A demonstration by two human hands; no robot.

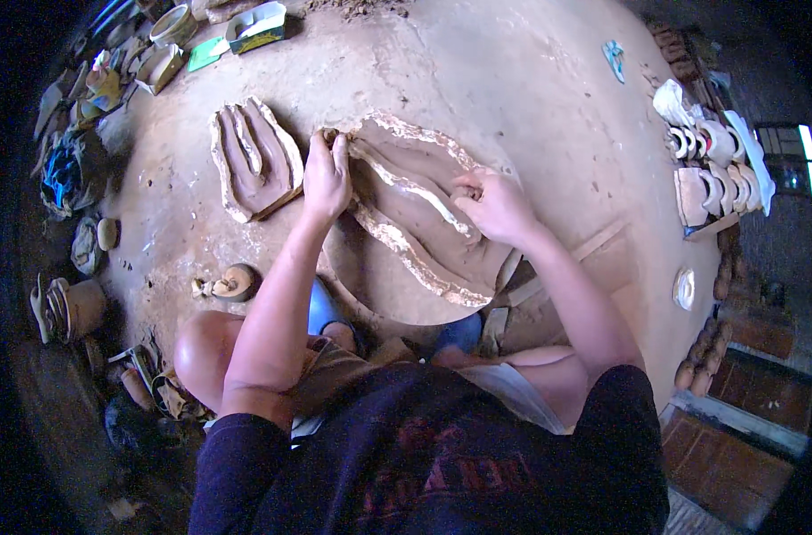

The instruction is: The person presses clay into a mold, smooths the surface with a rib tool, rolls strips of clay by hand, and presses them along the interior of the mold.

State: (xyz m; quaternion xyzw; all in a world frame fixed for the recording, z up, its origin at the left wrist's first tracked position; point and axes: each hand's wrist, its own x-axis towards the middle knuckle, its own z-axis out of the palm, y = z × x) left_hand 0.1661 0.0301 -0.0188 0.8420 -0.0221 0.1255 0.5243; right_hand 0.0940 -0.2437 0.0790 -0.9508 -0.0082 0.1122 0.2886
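In front of me a large plaster mould [397, 239] with chipped, whitish edges and a clay-coloured hollow rests on a round board [361, 276]. A long pale ridge [415, 186] runs down its middle. At the mould's far left end, my left hand [328, 178] is closed, its fingertips pinching a small brown lump of clay [329, 135]. My right hand [498, 207] is over the mould's right side, fingers curled round another brown lump of clay [465, 192], partly hidden by the fingers. To the left lies a smaller mould [254, 165] of similar shape, with two narrow grooves.
Boxes [256, 27], a bowl [172, 27] and a green sheet [207, 53] lie at the far left. A round clay piece [237, 281] sits near my left knee. On the right, curved white pieces [722, 183] are stacked, with a blue strap-like item [614, 61] farther off.
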